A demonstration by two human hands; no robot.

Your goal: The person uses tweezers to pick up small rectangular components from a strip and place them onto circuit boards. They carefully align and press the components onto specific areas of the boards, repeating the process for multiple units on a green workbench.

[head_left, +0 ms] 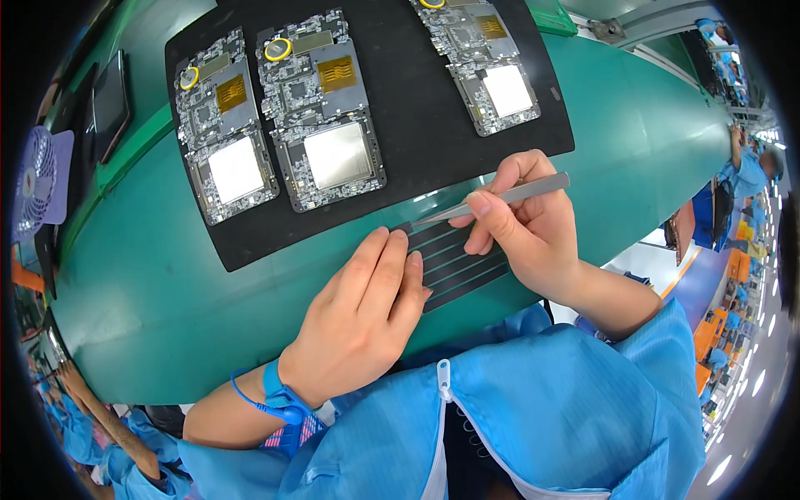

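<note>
My right hand (537,237) is closed around silver tweezers (533,189). Their points reach the upper left corner of a set of black strips (467,271), touching or nearly touching a small dark piece (403,227) there. My left hand (354,312) lies over the left ends of the strips, its fingers stretched out and fingertips beside that piece. Its palm side is hidden. A blue wrist strap (273,382) with a cord circles my left wrist. Beyond my hands, three populated circuit boards lie on a black mat (408,125): a left board (200,125), a middle board (296,92) and a right board (467,62).
The mat and strips rest on a green work surface (650,133). At far left are a dark phone-like device (111,108) and a purple fan (37,175), past a green rail (137,154). Co-workers in blue sit along both sides, one with an arm (112,425) at lower left.
</note>
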